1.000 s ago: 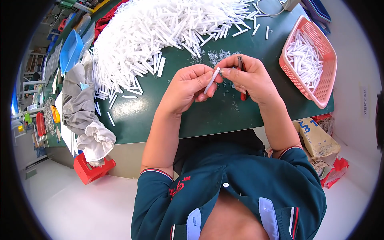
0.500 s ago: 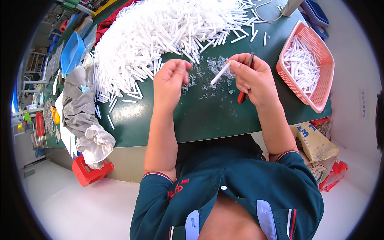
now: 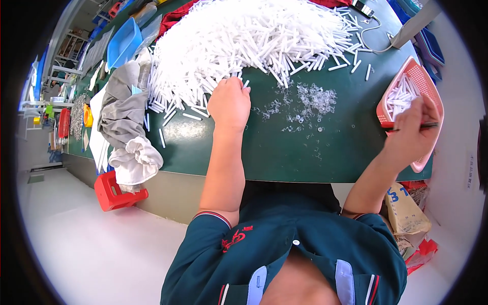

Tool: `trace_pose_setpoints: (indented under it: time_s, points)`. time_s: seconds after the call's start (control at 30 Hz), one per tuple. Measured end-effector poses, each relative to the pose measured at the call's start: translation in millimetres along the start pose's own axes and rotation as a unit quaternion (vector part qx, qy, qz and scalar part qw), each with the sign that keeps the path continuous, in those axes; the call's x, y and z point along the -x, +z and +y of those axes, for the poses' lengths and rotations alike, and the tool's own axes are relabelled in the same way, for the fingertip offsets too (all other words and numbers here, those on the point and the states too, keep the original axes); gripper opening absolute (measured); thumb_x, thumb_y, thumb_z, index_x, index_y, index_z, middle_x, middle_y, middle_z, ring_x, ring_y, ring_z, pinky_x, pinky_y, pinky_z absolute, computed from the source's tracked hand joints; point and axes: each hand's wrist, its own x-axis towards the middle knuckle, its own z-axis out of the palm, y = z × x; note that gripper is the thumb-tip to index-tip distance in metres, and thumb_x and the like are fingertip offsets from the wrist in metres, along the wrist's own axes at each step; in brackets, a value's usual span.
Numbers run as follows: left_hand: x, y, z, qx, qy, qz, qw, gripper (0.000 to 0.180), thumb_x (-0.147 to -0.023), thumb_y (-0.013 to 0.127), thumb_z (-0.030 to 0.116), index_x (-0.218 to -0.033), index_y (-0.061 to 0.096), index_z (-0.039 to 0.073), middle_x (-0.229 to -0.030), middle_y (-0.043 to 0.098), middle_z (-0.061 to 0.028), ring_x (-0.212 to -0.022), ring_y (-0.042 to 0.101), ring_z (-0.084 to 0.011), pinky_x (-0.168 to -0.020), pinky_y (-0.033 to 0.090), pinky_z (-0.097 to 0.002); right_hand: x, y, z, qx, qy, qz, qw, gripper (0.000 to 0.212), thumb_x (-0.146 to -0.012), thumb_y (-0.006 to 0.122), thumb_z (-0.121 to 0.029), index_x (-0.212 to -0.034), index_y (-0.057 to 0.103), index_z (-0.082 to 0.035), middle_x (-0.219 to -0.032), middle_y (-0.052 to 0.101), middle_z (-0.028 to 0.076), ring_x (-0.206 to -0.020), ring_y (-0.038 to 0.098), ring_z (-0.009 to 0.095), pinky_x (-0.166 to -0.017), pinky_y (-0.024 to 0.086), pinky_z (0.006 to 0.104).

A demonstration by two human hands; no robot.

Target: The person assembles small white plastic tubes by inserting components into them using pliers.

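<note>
At the front edge of a big heap of white plastic tubes [image 3: 244,38], my left hand [image 3: 230,105] has its fingers closed, and a white tube end [image 3: 246,84] pokes out beside the thumb. My right hand [image 3: 410,134] is over the near part of a pink plastic basket [image 3: 431,99]. It grips a slim red-and-black hand tool [image 3: 386,124] that lies across the palm; the exact kind is unclear. White tubes [image 3: 402,95] lie inside the basket. Whether a tube is also between the right fingers is hidden.
Small clear ring-like scraps [image 3: 315,99] are scattered on the green tabletop [image 3: 284,152]. Grey and white cloths [image 3: 122,101] lie at the left near a blue tray [image 3: 124,43]. A metal post [image 3: 414,25] and a cable stand at the back right. A red stool [image 3: 114,192] is below the table.
My right hand has moved right from over the scraps to the basket, with the tool still in it; the tube it pinched is no longer visible. My left hand has reached the heap's edge.
</note>
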Motion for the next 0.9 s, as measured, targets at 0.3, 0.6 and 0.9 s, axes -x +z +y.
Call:
trace_pose_setpoints:
  time_s: [0.3,0.6,0.9]
  points:
    - [5,19,8,-0.038,0.171,0.024,0.984,0.009,-0.084,0.06,0.01,-0.084,0.055,0.002,-0.089,0.058,-0.0145,-0.086,0.059,-0.0323,-0.072,0.048,-0.0433,61,21,10,-0.026,0.127,-0.371,0.92,0.011,-0.086,0.062,0.001,-0.097,0.06,0.0,-0.074,0.053,-0.005,-0.062,0.042,0.001,-0.056,0.036,0.0155]
    - [15,-2,31,0.264,0.179,-0.042,0.947,0.009,-0.09,0.056,0.009,-0.088,0.052,0.002,-0.081,0.059,-0.0099,-0.072,0.058,-0.0255,-0.064,0.046,-0.036,63,23,15,0.062,0.189,-0.49,0.849,0.017,-0.083,0.067,-0.008,-0.097,0.059,-0.002,-0.068,0.052,0.001,-0.061,0.044,0.007,-0.057,0.041,0.0229]
    - [40,-4,47,0.537,0.206,-0.201,0.793,0.006,-0.092,0.057,0.005,-0.092,0.052,0.002,-0.079,0.056,-0.0036,-0.071,0.051,-0.0089,-0.065,0.044,-0.0234,57,23,7,-0.024,0.291,-0.507,0.811,0.017,-0.084,0.07,-0.012,-0.095,0.062,-0.002,-0.068,0.051,-0.003,-0.062,0.043,0.004,-0.055,0.037,0.0201]
